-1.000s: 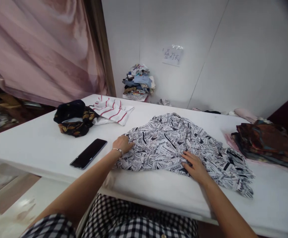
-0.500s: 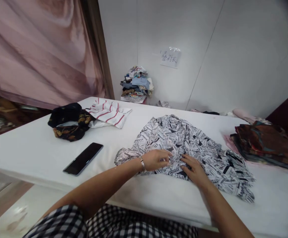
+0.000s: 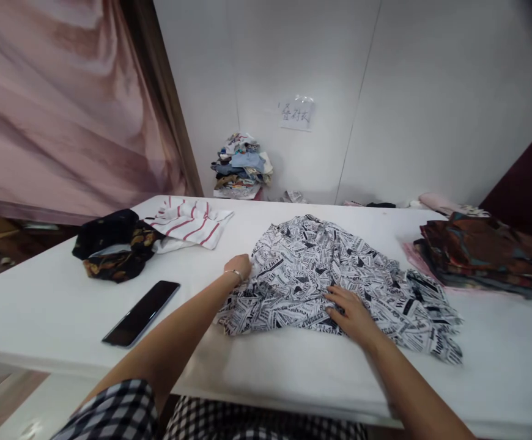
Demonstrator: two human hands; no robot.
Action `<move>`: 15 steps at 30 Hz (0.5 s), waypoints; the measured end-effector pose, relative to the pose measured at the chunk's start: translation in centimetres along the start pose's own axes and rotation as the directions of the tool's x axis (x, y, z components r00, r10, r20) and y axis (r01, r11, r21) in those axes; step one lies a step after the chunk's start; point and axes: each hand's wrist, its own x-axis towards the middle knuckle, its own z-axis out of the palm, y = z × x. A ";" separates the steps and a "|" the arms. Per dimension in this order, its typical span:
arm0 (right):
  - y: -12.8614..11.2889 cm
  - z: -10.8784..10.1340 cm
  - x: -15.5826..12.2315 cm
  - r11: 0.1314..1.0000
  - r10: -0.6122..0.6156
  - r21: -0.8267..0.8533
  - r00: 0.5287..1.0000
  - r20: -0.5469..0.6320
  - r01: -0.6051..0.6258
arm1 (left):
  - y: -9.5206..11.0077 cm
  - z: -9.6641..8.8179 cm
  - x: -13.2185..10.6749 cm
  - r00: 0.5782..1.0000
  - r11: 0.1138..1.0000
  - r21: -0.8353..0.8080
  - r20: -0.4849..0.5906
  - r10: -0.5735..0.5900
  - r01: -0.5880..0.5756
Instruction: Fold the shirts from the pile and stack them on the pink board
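Note:
A white shirt with black newspaper-style print (image 3: 302, 263) lies spread on the white table (image 3: 257, 366), its collar toward the far side. At the shirt's left edge my left hand (image 3: 238, 267) is closed, its fingers curled round the fabric there; the fingertips are partly hidden. My right hand (image 3: 351, 311) rests flat on the lower middle of the shirt, fingers apart. One sleeve of the shirt stretches out toward the near right, with creases in it.
A black phone (image 3: 142, 313) lies at the left. Behind it are a dark patterned garment (image 3: 114, 244) and a white red-striped garment (image 3: 192, 223). Folded brown clothes (image 3: 486, 250) are stacked at the right. Beyond the table rises a clothes pile (image 3: 243, 168) by the wall.
My left hand has moved left from the shirt's middle to its left edge, and the fabric on that side is spread flatter. My right hand stays on the shirt. The view has shifted slightly.

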 end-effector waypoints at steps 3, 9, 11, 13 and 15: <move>0.0 0.1 -0.1 1.000 -0.017 0.012 1.000 -0.006 0.017 | -2.1 -0.9 -0.2 0.997 0.997 0.031 -0.024 -0.068 0.069; -0.6 0.3 0.1 0.998 -0.063 0.012 0.998 -0.001 0.063 | -4.0 -2.4 -0.7 0.998 0.998 0.049 -0.054 -0.040 0.042; -1.0 0.1 0.2 0.997 -0.072 0.011 0.997 -0.003 0.072 | -2.1 -2.5 -1.6 0.995 0.999 0.036 -0.094 0.038 -0.034; -1.2 0.0 0.2 0.998 -0.066 0.015 0.998 -0.004 0.066 | 0.6 -2.1 -3.3 0.973 0.980 0.004 -0.112 0.200 -0.201; -1.4 -0.1 0.3 0.998 -0.055 0.023 0.998 -0.008 0.055 | 3.3 -1.0 -5.5 0.898 0.900 -0.024 -0.085 0.432 -0.435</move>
